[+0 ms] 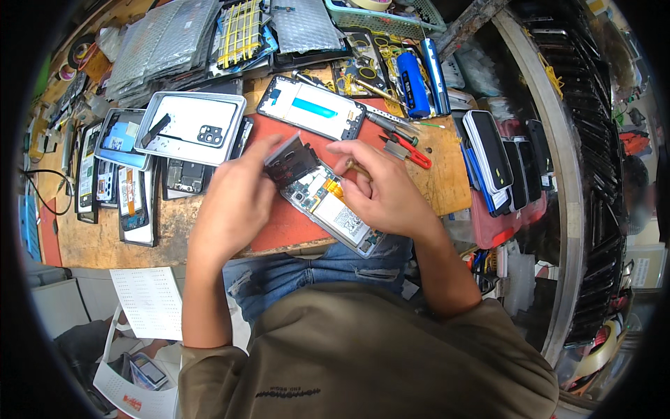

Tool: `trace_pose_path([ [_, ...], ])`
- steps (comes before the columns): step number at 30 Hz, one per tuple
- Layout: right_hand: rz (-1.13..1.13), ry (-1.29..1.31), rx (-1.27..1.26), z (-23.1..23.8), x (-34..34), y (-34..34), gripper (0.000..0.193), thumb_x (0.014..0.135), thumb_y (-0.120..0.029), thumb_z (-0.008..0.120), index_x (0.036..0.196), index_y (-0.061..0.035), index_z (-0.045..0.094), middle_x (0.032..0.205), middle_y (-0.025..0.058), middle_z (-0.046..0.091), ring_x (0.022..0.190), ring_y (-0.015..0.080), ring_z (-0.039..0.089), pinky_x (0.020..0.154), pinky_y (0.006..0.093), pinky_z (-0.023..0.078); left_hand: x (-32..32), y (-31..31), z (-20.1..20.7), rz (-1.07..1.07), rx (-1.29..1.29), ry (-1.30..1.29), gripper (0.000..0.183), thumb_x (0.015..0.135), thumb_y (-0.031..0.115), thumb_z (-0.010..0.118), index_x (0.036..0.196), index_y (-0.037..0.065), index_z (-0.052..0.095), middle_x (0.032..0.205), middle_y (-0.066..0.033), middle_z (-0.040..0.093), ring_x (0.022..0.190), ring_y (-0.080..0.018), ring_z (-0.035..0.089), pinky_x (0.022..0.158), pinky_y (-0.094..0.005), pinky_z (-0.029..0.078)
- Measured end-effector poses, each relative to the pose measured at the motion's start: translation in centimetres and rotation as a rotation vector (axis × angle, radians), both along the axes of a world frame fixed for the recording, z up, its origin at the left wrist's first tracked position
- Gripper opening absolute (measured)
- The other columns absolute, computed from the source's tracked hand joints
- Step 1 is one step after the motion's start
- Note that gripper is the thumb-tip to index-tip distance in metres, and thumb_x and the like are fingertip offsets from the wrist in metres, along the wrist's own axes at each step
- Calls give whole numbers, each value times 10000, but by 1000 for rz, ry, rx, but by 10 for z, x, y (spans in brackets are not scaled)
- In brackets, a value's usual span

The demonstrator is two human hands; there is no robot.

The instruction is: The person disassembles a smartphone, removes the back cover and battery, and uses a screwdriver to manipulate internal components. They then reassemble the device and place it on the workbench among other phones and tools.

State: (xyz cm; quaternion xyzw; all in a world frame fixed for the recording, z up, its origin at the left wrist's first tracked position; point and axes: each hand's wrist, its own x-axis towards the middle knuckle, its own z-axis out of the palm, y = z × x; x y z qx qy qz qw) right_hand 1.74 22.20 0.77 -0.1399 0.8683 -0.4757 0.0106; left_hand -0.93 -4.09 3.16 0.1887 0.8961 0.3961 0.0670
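Observation:
An opened smartphone (307, 198) lies slanted at the bench's near edge, its circuit board, orange flex cable (333, 187) and white-labelled battery (340, 216) exposed. Over its far left end, a thin dark panel (293, 162) stands tilted up, pinched between the thumb and fingers of my left hand (237, 195). I cannot tell whether the panel is still joined to the phone. My right hand (391, 185) is curled above the phone's right side, close to the flex cable. Something small and tan (357, 167) shows between its fingers; its kind is hidden.
A red mat (272, 230) lies under the phone. Beyond it is a phone frame with a blue strip (314, 108). Red-handled cutters (417, 157) and a blue cylinder (413, 84) stand right of that. Phone housings (192, 129) are stacked left; more phones (485, 150) stand right.

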Motion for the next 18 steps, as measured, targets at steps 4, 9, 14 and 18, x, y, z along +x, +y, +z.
trace_pose_path([
  [4,-18,133,169,11,0,-3,562,890,-92,813,1421,-22,643,1034,100,728,658,159,616,631,339,521,13,11,-15,156,254,-76,450,956,-32,638,1404,-73,626,1009,-191,778,889,-232,786,818,-361,628],
  [9,33,242,525,23,28,-12,829,782,-272,908,1490,-2,571,1154,151,647,924,343,728,798,457,600,20,16,-23,508,347,201,189,1022,74,779,1171,-40,754,958,-98,776,824,-126,738,699,-309,577],
  [14,-57,183,525,17,43,-28,925,701,-273,918,1499,8,543,1186,158,587,939,373,736,762,494,629,-12,-95,13,848,343,460,210,1088,126,729,1152,-74,746,933,-33,757,870,-77,696,770,-224,510],
  [18,-4,154,539,15,30,-41,879,708,-248,902,1476,5,557,1202,160,598,964,381,733,759,493,628,-43,-144,14,800,274,295,335,1080,171,742,1278,-95,697,966,-134,804,939,-145,763,827,-276,565],
])
